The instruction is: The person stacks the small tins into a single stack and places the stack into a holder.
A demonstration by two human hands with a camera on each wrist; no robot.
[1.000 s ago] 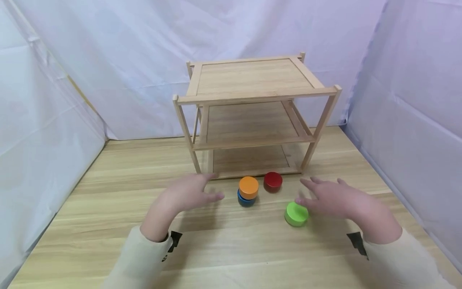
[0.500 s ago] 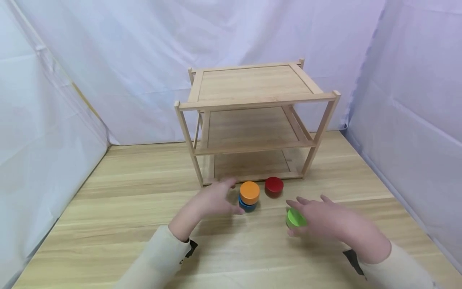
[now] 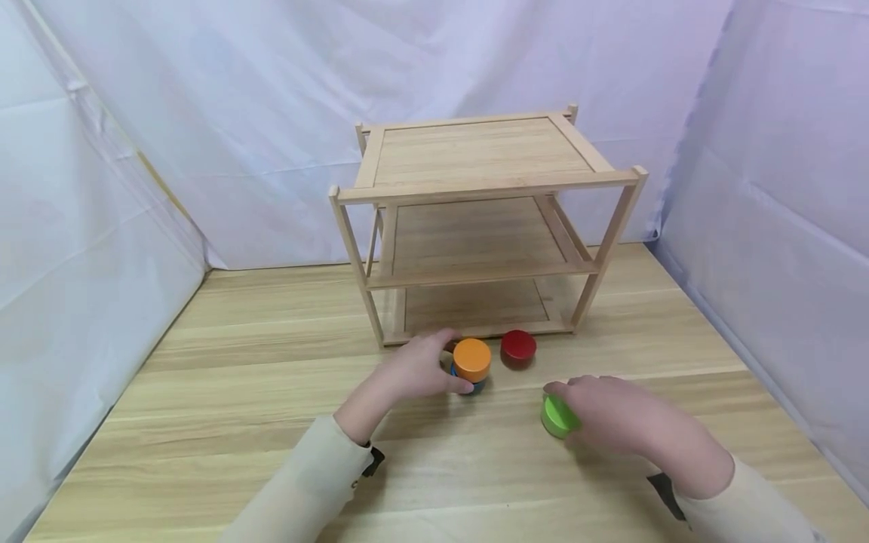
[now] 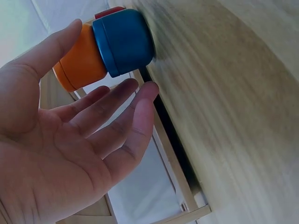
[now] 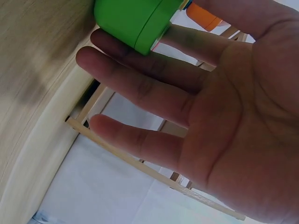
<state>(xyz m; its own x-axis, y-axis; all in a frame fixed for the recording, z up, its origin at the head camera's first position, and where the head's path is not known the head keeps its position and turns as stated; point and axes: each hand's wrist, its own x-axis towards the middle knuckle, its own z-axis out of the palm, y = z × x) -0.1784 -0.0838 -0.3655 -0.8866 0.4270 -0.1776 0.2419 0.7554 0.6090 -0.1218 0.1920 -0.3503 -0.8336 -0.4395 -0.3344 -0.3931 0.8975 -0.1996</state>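
Note:
Two small round tins are stacked, an orange tin (image 3: 471, 357) on top of a blue tin (image 4: 124, 41). My left hand (image 3: 417, 369) is beside the stack on its left, thumb in front and fingers behind. In the left wrist view the fingers are spread and a gap shows between palm and tins. A green tin (image 3: 558, 416) stands on the table to the right, partly covered by my right hand (image 3: 611, 415). Fairly straight fingers reach along the green tin in the right wrist view. A dark red tin (image 3: 518, 348) stands between the hands, nearer the rack.
A three-tier wooden rack (image 3: 475, 185) stands right behind the tins, on the wood-grain table (image 3: 224, 377). White cloth (image 3: 271, 98) hangs at the back and along both sides.
My left hand has moved right, up to the orange and blue stack. My right hand has come lower and closer around the green tin. The tins have stayed in place.

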